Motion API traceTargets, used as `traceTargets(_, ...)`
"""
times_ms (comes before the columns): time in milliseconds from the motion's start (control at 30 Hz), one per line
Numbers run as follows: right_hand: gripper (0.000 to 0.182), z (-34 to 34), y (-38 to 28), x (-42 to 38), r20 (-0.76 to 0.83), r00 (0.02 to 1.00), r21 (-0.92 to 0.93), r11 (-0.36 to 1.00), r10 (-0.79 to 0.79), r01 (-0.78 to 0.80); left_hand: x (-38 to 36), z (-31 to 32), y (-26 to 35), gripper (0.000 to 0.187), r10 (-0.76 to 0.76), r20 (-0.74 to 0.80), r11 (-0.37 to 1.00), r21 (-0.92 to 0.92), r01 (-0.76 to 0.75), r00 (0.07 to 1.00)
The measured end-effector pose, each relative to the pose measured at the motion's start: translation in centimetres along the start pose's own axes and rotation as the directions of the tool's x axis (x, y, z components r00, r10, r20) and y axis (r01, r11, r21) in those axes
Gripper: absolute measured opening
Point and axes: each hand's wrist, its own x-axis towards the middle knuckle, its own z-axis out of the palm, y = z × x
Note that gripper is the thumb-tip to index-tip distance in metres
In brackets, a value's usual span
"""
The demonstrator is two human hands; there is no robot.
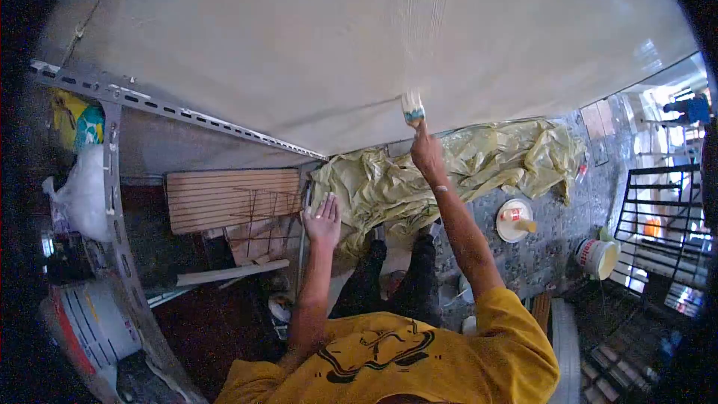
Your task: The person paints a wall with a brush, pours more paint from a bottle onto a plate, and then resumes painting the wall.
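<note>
My right hand (428, 155) is closed around the handle of a paintbrush (413, 108), whose pale bristles touch the lower part of the wall (359, 37). Above the brush, a streaked band of fresh strokes runs up the wall. My left hand (323, 222) hangs in front of me with its fingers stretched out, holding nothing, and white specks show on it. Crumpled yellowish plastic sheeting (493, 157) lies along the foot of the wall, below both hands.
A metal shelf frame (187, 114) stands at left, near stacked ribbed boards (232, 198) and a large bucket (93, 325). To the right are a round white lid (514, 230), a paint bucket (596, 257) and a black metal railing (662, 213).
</note>
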Motion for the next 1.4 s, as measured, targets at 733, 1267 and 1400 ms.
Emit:
traceTargets(733,0.021,-25.7,-28.2,4.8,-0.646,0.633,-0.135,0.88,-0.427,0.456,-0.6,3.9,0.0,0.059,-0.204,0.151,0.977,0.089,0.193,0.967)
traceTargets(1267,0.04,5.5,-2.1,0.0,0.088,0.989,-0.102,0.989,0.119,-0.11,5.1,-1.9,2.1,0.061,-0.153,0.054,0.975,0.173,0.142,0.987)
traceTargets(1400,0.038,6.7,2.5,1.1,0.119,0.975,-0.162,0.972,0.189,-0.169,6.0,-2.6,0.8,0.061,-0.171,0.024,0.973,0.163,0.165,0.985)
